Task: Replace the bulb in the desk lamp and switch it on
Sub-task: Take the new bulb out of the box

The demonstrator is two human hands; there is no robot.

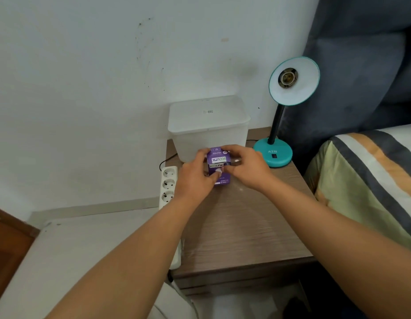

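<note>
A: Where's your bulb right now?

B: Presumably inside the purple box (218, 165); no bulb shows. You've got the box over the tabletop (241, 226), in front of the white bin (208, 127).

A: And your hands?

B: Both are closed on the box. Your left hand (195, 178) has its grip clamped on the left side, thumb across the front, which steadies it. Your right hand (248, 169) grips the right side, fingers curled over the top edge, probably where the flap opens. One hand anchors, the other works the lid; that's my reading.

A: Is the lamp ready?

B: The lamp (280, 116) stands just to the right on the tabletop, well clear of your hands. Its shade is tilted up toward you, so you can see the socket (287, 77), and it's empty. That tilt should make screwing a bulb in easier.

A: The switch?

B: There's a small dark one on the teal base (273, 155), facing you. A power strip (169, 187) sits at the tabletop's left edge; I can't tell whether the lamp is plugged into it.
</note>
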